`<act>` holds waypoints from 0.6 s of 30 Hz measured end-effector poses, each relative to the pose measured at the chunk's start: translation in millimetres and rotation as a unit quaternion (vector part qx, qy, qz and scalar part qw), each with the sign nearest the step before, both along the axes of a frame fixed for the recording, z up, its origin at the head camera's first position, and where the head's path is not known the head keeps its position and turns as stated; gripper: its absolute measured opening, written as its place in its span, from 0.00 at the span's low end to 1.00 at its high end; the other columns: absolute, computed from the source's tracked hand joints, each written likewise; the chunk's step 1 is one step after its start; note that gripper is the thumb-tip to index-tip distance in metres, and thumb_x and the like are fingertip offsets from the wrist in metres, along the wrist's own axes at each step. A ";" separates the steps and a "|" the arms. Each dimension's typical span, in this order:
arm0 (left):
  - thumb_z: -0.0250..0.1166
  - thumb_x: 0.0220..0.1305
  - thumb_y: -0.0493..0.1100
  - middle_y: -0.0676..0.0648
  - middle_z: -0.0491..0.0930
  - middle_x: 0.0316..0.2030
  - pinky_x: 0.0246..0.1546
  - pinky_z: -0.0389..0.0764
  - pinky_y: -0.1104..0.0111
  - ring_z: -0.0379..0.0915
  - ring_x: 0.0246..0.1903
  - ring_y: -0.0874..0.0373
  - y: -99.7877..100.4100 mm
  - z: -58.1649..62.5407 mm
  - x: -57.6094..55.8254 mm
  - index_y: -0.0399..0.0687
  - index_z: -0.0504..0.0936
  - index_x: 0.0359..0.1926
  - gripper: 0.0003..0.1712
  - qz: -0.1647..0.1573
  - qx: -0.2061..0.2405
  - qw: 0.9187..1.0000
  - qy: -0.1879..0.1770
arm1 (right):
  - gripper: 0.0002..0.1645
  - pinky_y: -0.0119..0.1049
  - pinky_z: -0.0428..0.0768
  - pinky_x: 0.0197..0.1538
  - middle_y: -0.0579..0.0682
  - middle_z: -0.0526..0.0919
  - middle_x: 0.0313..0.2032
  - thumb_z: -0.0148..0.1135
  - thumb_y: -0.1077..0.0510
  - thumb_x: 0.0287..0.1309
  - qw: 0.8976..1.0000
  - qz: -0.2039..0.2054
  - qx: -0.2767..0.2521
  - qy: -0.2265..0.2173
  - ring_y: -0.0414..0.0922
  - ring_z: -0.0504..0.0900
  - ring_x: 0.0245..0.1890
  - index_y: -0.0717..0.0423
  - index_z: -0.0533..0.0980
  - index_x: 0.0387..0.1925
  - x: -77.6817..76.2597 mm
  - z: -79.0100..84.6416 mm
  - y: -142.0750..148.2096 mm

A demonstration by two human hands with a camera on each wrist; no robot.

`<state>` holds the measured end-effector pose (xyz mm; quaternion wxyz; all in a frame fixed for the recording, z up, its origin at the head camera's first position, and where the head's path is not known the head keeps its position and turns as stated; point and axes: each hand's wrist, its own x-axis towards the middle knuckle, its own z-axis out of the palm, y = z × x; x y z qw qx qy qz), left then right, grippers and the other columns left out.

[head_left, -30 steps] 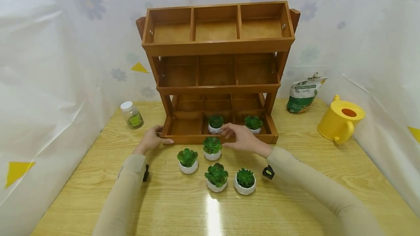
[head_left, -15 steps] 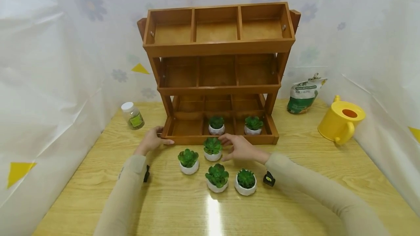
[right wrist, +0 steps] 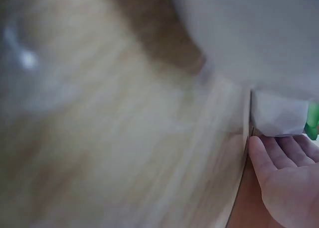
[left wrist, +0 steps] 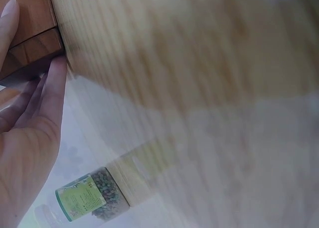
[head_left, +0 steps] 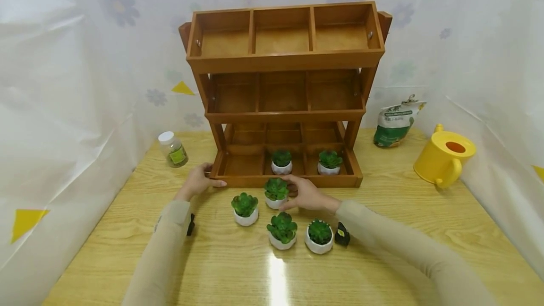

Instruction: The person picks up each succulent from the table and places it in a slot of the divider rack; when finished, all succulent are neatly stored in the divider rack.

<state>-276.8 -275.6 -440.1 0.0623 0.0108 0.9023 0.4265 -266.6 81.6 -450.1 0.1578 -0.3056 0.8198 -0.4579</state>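
My left hand (head_left: 198,182) holds the front left corner of a brown wooden tiered rack (head_left: 284,60), thumb on the front board and fingers round the side. In the left wrist view the fingers lie against the end of the wood. My right hand (head_left: 307,194) grips a small potted succulent (head_left: 276,190) in front of the rack, thumb at the near side of the white pot (right wrist: 280,113) and fingers along its far side. The thumb is hidden in the right wrist view. Several more succulents stand close by: one to the left (head_left: 245,206), two nearer (head_left: 282,228) (head_left: 319,233).
Two potted succulents sit in the rack's bottom tier, in the middle (head_left: 281,159) and right (head_left: 329,160) compartments. A white-lidded jar (head_left: 173,150) stands left of the rack. At the right are a green and white bag (head_left: 396,124) and a yellow watering can (head_left: 442,157).
My right hand has moved from beside the bottom tier down and left to the nearest succulent, and its fingers have come round the pot. My left hand has stayed at the rack's corner.
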 end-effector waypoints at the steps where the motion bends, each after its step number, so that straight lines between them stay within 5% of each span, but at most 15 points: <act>1: 0.76 0.49 0.51 0.33 0.72 0.59 0.52 0.78 0.54 0.74 0.54 0.41 -0.2 -0.1 -0.3 0.34 0.64 0.67 0.49 0.000 -0.001 1.000 0.000 | 0.51 0.39 0.80 0.55 0.55 0.73 0.60 0.77 0.52 0.44 1.000 0.001 -0.006 -0.005 0.51 0.77 0.56 0.56 0.62 0.68 -0.1 -0.2 -0.5; 18: 0.76 0.49 0.51 0.33 0.72 0.59 0.52 0.78 0.54 0.74 0.54 0.41 0.1 0.0 -2.5 0.34 0.64 0.67 0.50 0.001 -0.003 1.000 0.002 | 0.56 0.47 0.76 0.58 0.54 0.73 0.61 0.78 0.44 0.41 0.998 -0.053 0.045 0.000 0.51 0.75 0.58 0.56 0.62 0.69 5.5 3.6 -11.1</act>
